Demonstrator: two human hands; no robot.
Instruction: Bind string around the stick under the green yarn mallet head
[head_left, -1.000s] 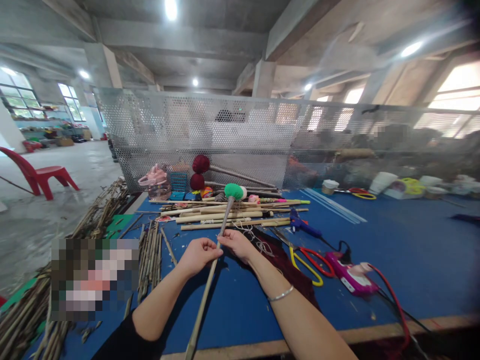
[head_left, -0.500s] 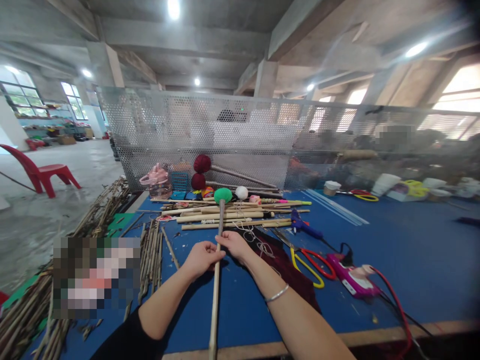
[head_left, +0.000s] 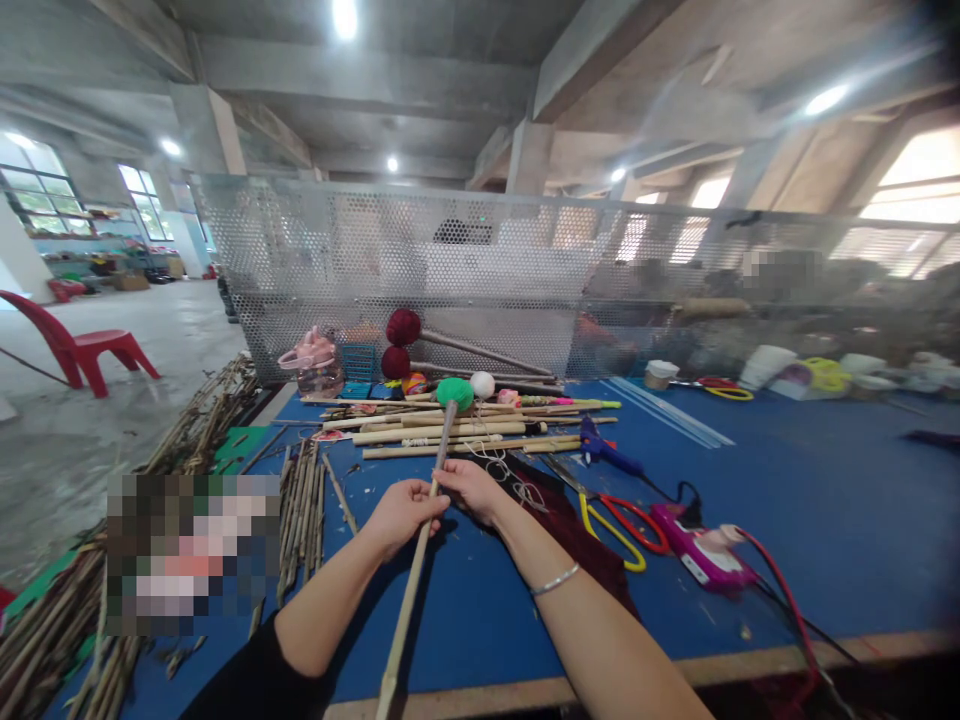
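A long mallet-like stick [head_left: 414, 590] with a green wrapped head [head_left: 455, 394] slants up and away from me over the blue table. My left hand [head_left: 406, 513] pinches its shaft around the middle. Just above, my right hand [head_left: 469, 487] also grips the shaft, thumb and fingers closed on it. The stretch near my hands looks grey-brown above and pale bamboo below. Beyond the head lie two dark red balls [head_left: 403, 327] on sticks, a white ball [head_left: 482, 385] and several pale bamboo rods [head_left: 442, 433].
Right of my arms are scissors [head_left: 616, 530] with red and yellow handles, a blue glue gun [head_left: 607, 450] and a magenta power strip [head_left: 701, 550]. Dark red cloth [head_left: 577, 545] lies under my right forearm. Thin twigs [head_left: 303, 510] are on the left. A perforated metal screen [head_left: 322, 250] stands behind.
The stick has tilted: its green head shifted slightly right and its near end swung left. Both hands have stayed on the shaft, nearly in place.
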